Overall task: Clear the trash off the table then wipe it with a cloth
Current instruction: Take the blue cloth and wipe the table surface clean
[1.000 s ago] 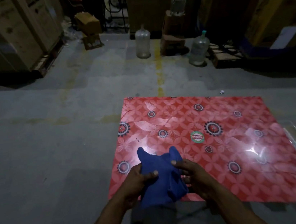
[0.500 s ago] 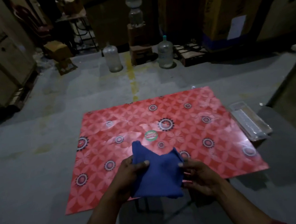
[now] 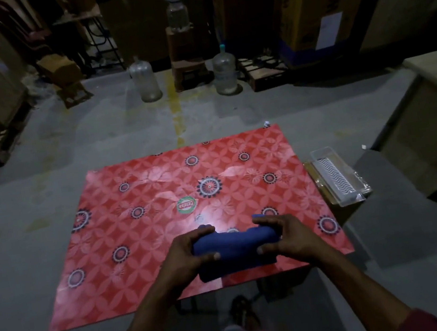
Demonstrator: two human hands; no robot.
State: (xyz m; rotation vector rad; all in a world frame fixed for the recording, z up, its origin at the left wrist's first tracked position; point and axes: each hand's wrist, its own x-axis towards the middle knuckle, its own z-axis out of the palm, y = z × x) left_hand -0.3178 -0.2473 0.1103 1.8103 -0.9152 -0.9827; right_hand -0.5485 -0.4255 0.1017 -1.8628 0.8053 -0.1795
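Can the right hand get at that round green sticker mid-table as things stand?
Probably yes. The green sticker lies on bare red table beyond the hands, nothing between. But the right hand grips the blue cloth with the left hand.

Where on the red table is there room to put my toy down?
Nearly everywhere: the red table is bare left of the left hand and beyond the round sticker. It is crowded only at the near edge, where both hands, right hand too, hold the blue cloth.
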